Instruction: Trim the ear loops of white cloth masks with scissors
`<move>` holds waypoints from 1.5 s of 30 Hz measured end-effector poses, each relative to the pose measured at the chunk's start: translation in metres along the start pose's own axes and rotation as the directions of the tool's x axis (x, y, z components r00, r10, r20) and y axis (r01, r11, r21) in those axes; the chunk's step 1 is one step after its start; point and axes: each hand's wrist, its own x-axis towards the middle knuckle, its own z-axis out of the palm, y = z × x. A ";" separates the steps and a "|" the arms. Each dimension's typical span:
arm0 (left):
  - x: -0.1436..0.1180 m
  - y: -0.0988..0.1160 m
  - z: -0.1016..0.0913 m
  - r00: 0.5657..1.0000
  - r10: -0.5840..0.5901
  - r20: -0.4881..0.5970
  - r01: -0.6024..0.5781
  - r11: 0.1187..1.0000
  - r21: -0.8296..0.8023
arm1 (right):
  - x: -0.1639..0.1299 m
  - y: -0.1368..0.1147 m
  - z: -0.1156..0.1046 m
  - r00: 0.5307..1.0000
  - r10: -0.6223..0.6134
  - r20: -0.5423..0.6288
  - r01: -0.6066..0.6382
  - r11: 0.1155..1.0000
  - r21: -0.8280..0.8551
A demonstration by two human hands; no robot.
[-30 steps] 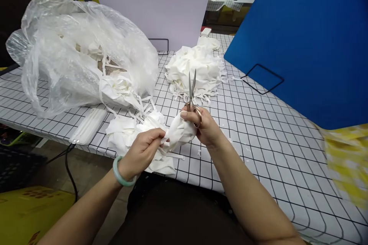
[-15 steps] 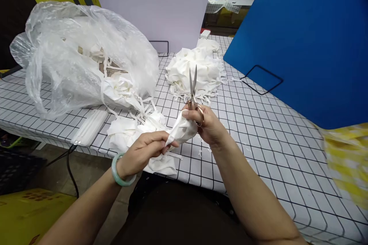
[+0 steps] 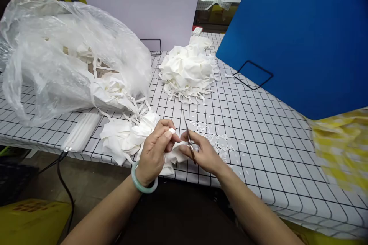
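While left fingers (image 3: 162,141) pinch white cloth (image 3: 171,130), the scissors (image 3: 189,138) sit lower.

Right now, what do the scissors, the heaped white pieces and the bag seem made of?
Scissors: probably metal, from their reflective sheen. Heaped white pieces: likely matte fabric, softly creased; weave unclear. Bag: apparently thin, glossy plastic, with translucent, crinkled folds.

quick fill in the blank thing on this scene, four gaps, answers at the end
1. The right hand holds a pair of ____.
2. The material pinched by the left hand is coloured ____.
3. A pale green bracelet is worn on the ____ wrist.
4. The large panel at the picture's right is coloured ____.

Missing words: scissors; white; left; blue.
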 end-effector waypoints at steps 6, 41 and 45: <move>-0.007 -0.016 0.007 0.991 0.098 0.089 -0.114 0.974 0.194 | -0.037 -0.008 -0.022 0.992 -0.120 0.034 0.124 0.907 -0.402; 0.010 -0.045 0.042 0.894 0.176 0.412 -0.298 0.921 0.252 | -0.071 0.019 -0.035 0.980 0.119 -0.162 -0.167 0.933 -0.319; 0.021 -0.056 0.052 0.866 0.122 0.485 -0.275 0.926 0.258 | -0.081 0.035 -0.041 0.939 0.285 -0.193 -0.320 0.930 -0.183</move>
